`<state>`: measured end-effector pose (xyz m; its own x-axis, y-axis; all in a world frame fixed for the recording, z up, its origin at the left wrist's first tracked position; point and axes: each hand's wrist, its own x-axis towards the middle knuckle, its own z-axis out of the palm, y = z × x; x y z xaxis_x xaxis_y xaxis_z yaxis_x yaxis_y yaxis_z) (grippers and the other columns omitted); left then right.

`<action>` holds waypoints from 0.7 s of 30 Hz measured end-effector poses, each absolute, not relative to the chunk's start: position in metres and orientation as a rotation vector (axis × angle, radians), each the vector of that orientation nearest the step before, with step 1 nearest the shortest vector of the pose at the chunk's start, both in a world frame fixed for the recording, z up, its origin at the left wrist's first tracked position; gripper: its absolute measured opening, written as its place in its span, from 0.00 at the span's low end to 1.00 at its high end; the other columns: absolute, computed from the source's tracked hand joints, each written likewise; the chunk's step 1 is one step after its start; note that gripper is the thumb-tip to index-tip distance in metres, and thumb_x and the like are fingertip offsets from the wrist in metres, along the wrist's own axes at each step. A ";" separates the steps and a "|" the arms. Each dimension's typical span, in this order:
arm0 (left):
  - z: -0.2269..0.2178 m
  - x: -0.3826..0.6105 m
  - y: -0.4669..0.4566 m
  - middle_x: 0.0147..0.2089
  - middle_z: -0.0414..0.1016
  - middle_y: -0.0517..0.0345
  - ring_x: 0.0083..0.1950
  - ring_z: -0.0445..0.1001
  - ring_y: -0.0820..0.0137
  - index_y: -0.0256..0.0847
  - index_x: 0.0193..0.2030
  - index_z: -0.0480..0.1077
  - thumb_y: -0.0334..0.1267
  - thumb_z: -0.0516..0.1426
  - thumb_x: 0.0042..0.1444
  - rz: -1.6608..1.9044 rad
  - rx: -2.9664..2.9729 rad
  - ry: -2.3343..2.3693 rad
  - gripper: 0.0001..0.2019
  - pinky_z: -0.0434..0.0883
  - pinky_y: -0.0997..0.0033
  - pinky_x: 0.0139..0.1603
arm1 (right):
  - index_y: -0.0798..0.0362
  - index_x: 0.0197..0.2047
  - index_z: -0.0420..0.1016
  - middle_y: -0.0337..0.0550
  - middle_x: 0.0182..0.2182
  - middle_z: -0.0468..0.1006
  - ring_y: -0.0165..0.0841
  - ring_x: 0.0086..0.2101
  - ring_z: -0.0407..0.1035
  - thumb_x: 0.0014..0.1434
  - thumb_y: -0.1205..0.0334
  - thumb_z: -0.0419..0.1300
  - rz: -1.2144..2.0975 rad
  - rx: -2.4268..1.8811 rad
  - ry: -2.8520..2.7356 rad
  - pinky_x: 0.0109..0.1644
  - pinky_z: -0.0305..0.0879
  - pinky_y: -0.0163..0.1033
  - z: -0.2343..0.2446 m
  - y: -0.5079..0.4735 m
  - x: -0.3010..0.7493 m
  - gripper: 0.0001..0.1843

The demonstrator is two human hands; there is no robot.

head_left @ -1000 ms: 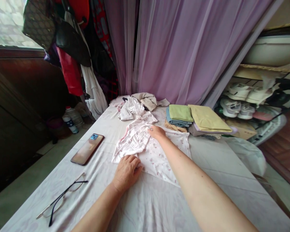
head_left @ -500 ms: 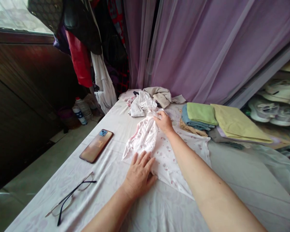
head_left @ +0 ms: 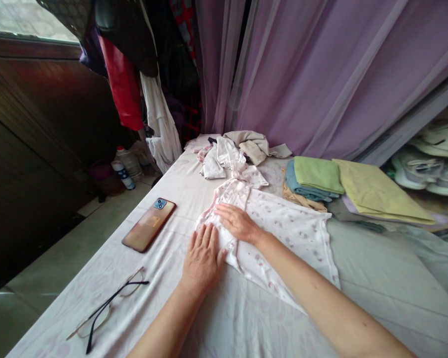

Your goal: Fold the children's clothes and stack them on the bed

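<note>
A white shirt (head_left: 283,223) with a small pink print and pink neckline lies spread on the sheet-covered bed (head_left: 164,308). Part of it is folded over toward the left side, and one sleeve points away at the far end. My left hand (head_left: 202,256) rests flat with its fingers stretched over the shirt's near left edge. Just beyond it, my right hand (head_left: 237,222) lies flat on the folded part, palm down, fingers pointing left. Neither hand grips the cloth.
Left of my hands lie a phone (head_left: 149,224) and eyeglasses (head_left: 106,308). Rumpled clothes (head_left: 224,156) are heaped at the far end. Folded green cloth (head_left: 318,174) and yellow cloth (head_left: 381,191) are stacked at right. Behind hangs a purple curtain (head_left: 313,74); shoes (head_left: 425,171) sit far right.
My right hand has let go of the shirt's far part and come nearer, now flat on the fabric. My left hand has shifted slightly left and away from me.
</note>
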<state>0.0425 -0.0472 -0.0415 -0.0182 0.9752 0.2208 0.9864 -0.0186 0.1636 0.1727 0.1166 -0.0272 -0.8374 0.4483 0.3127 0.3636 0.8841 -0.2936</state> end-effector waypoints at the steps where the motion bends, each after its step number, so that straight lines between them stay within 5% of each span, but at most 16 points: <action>1: -0.044 0.043 -0.046 0.70 0.59 0.43 0.71 0.57 0.54 0.33 0.68 0.59 0.50 0.46 0.66 -0.411 -2.135 -2.181 0.29 0.58 0.50 0.69 | 0.48 0.65 0.65 0.46 0.62 0.69 0.37 0.63 0.59 0.68 0.57 0.45 0.319 -0.594 -2.752 0.67 0.53 0.50 -0.030 0.108 0.174 0.25; 6: -0.045 0.048 -0.046 0.70 0.59 0.45 0.72 0.56 0.56 0.34 0.68 0.60 0.52 0.47 0.65 -0.384 -2.073 -2.210 0.31 0.57 0.52 0.70 | 0.52 0.72 0.51 0.48 0.70 0.51 0.39 0.69 0.43 0.69 0.51 0.43 0.242 -0.869 -2.955 0.71 0.38 0.55 -0.034 0.120 0.181 0.31; 14: -0.040 0.047 -0.048 0.71 0.58 0.50 0.72 0.54 0.55 0.49 0.68 0.61 0.55 0.50 0.63 -0.377 -2.115 -2.255 0.29 0.55 0.49 0.69 | 0.52 0.73 0.45 0.45 0.72 0.42 0.38 0.70 0.36 0.69 0.47 0.36 0.224 -1.246 -2.971 0.71 0.33 0.54 -0.029 0.185 0.170 0.34; 21: -0.040 0.048 -0.049 0.70 0.59 0.46 0.72 0.55 0.51 0.46 0.67 0.62 0.53 0.51 0.62 -0.445 -2.149 -2.248 0.28 0.54 0.42 0.69 | 0.54 0.69 0.57 0.49 0.70 0.53 0.41 0.68 0.46 0.68 0.53 0.43 0.111 -1.220 -2.819 0.70 0.41 0.54 -0.036 0.192 0.162 0.30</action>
